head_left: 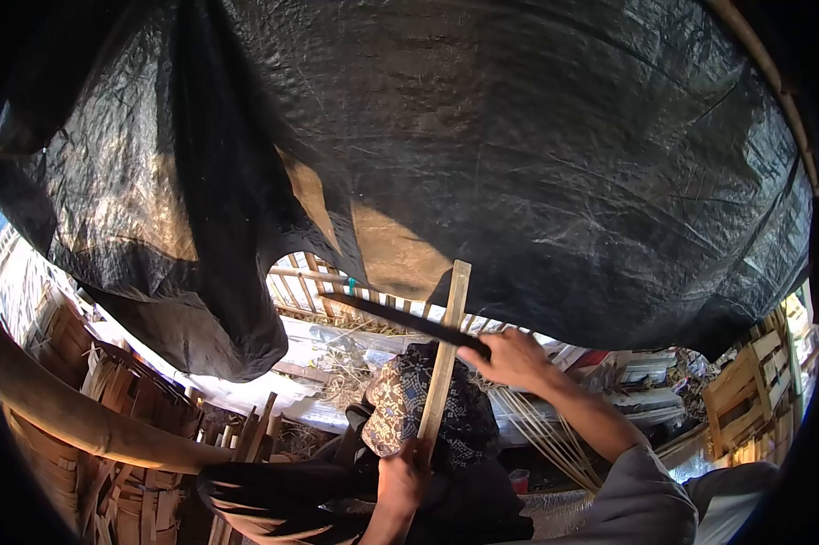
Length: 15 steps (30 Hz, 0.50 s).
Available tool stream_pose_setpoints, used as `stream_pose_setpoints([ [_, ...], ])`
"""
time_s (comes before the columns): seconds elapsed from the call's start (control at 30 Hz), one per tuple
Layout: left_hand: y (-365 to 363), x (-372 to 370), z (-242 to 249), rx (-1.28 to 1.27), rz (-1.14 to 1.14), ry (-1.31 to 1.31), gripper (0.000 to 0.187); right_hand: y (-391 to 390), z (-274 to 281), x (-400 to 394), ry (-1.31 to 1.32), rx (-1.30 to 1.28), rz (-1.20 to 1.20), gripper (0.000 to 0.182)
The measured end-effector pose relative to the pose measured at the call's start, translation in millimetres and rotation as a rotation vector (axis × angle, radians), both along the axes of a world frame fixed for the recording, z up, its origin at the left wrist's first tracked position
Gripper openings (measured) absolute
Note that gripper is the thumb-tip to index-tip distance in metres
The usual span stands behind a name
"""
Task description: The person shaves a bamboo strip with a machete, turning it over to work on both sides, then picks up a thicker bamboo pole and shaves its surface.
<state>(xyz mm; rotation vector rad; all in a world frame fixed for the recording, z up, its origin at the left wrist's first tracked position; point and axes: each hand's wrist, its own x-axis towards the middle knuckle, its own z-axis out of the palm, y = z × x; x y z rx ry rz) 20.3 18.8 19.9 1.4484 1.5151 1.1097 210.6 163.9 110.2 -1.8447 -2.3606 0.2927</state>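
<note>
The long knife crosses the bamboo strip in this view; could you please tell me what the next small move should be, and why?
Probably settle the long knife squarely against the bamboo strip before any stroke: the right hand holds it across the strip's upper half, clear of the left hand gripping lower down, and firm contact is hard to confirm.

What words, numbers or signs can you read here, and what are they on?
None that can be read.
The knife in the right hand and the strip in the left hand show no letters.
The black sheet shows creases and light patches, and the cloth shows a pattern, not writing.
The red thing low in the picture is too small to tell.
</note>
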Motion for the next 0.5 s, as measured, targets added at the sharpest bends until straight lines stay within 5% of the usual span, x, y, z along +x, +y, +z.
stream_pose_setpoints([
  [0.1, 10.1, -2.0, 14.2, -0.064, -0.007, 0.088, 0.013, -18.5, -10.8, -1.5, -0.077, -0.042, 0.151, 0.067],
  [0.27, 31.3, 11.7, 30.4, 0.118, -0.014, 0.267, 0.038, -39.9, -23.0, -14.9, -0.028, 0.078, 0.239, 0.057],
  [0.43, 37.6, 15.5, 6.5, 0.149, -0.001, 0.343, 0.039, -34.7, -21.8, -8.5, -0.005, 0.027, 0.239, 0.063],
  [0.5, 30.2, 8.6, 17.5, -0.068, -0.062, 0.299, 0.037, -30.8, -13.8, -6.1, -0.118, 0.051, 0.22, 0.066],
])
